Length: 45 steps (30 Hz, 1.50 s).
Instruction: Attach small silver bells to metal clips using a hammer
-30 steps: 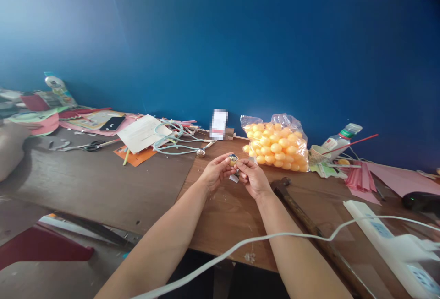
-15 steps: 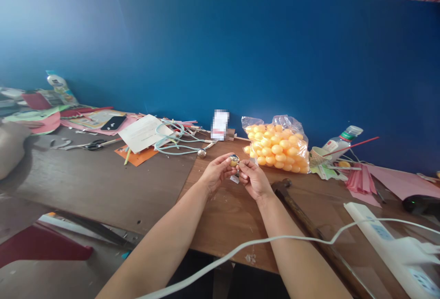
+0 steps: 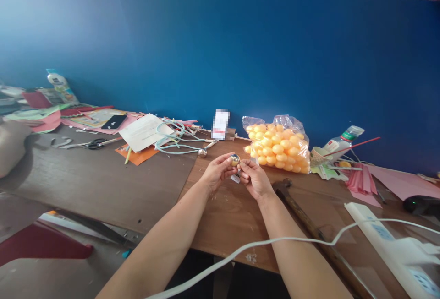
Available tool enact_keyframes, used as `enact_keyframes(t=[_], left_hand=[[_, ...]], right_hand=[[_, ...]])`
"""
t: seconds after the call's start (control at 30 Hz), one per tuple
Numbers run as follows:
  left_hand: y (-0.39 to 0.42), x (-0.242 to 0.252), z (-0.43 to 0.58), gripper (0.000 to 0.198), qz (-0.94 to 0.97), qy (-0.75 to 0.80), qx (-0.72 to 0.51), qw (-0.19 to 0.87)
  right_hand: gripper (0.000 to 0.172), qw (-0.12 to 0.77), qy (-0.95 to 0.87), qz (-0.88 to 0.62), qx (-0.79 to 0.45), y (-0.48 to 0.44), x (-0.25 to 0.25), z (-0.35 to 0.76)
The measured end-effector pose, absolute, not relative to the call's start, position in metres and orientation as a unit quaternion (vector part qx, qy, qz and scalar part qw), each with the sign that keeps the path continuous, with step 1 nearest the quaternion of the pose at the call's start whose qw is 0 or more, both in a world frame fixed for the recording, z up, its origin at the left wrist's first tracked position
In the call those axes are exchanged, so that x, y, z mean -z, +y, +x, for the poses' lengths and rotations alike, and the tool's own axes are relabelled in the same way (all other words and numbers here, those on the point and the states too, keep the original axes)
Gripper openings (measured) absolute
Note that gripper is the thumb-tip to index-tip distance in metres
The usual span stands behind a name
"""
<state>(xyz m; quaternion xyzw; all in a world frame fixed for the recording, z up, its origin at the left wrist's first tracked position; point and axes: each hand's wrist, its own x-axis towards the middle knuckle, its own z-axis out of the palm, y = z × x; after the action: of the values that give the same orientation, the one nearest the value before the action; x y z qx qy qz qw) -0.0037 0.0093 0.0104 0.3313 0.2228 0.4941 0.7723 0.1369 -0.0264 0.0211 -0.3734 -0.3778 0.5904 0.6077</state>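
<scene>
A small shiny silver ball (image 3: 235, 158) is pinched between the thumb and fingers of my left hand (image 3: 217, 173), above the brown table (image 3: 227, 221). The fingertips of my right hand (image 3: 255, 179) are closed at the ball's right edge; whatever they pinch is too small to make out. Just below the fingers, a small whitish piece (image 3: 235, 178) shows in part. A second silver ball (image 3: 202, 152) rests on the table, left of and beyond my left hand.
Behind my right hand stands a clear bag of orange balls (image 3: 278, 148). A hammer (image 3: 302, 221) lies beside my right forearm, near a power strip (image 3: 385, 244). A white cable (image 3: 247, 243) crosses over my forearms. Leftward are light blue cord (image 3: 178, 151), paper (image 3: 142, 133) and scissors (image 3: 92, 144).
Both hands keep almost the same hold on the silver ball. The whole view has shifted very slightly; nothing on the table has visibly moved.
</scene>
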Motion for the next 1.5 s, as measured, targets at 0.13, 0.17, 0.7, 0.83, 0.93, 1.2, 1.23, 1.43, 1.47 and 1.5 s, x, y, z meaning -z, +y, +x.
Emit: enact_keyframes(t=[0.13, 0.17, 0.7, 0.83, 0.93, 1.2, 1.23, 1.43, 1.47, 1.5], left_hand=[[0.0084, -0.011, -0.0038, 0.035, 0.34, 0.227, -0.494, 0.767], [0.008, -0.0114, -0.0039, 0.034, 0.341, 0.229, -0.494, 0.766], [0.0054, -0.0158, -0.0041, 0.033, 0.344, 0.236, -0.491, 0.765], [0.0058, -0.0149, -0.0037, 0.033, 0.344, 0.233, -0.495, 0.763], [0.0061, -0.0142, -0.0033, 0.033, 0.345, 0.234, -0.494, 0.763], [0.0058, -0.0132, -0.0032, 0.034, 0.351, 0.234, -0.497, 0.758], [0.0059, -0.0131, -0.0032, 0.033, 0.352, 0.234, -0.497, 0.758], [0.0061, -0.0125, -0.003, 0.033, 0.353, 0.234, -0.497, 0.758], [0.0061, -0.0125, -0.003, 0.033, 0.353, 0.234, -0.497, 0.757], [0.0062, -0.0124, -0.0029, 0.034, 0.353, 0.234, -0.497, 0.757]], right_hand=[[0.026, 0.608, -0.372, -0.378, -0.591, -0.0268, -0.0222, 0.1363], [0.026, 0.608, -0.372, -0.38, -0.59, -0.0269, -0.0224, 0.1361], [0.026, 0.612, -0.369, -0.381, -0.586, -0.0262, -0.021, 0.1367], [0.025, 0.612, -0.369, -0.375, -0.59, -0.0258, -0.02, 0.1374], [0.024, 0.611, -0.367, -0.37, -0.596, -0.0255, -0.0194, 0.1378], [0.023, 0.607, -0.37, -0.365, -0.601, -0.0251, -0.0184, 0.1392], [0.023, 0.607, -0.37, -0.365, -0.601, -0.0251, -0.0184, 0.1393], [0.024, 0.606, -0.376, -0.371, -0.595, -0.0256, -0.0196, 0.1389], [0.025, 0.606, -0.376, -0.372, -0.593, -0.0256, -0.0198, 0.1388], [0.025, 0.607, -0.376, -0.373, -0.593, -0.0257, -0.02, 0.1388]])
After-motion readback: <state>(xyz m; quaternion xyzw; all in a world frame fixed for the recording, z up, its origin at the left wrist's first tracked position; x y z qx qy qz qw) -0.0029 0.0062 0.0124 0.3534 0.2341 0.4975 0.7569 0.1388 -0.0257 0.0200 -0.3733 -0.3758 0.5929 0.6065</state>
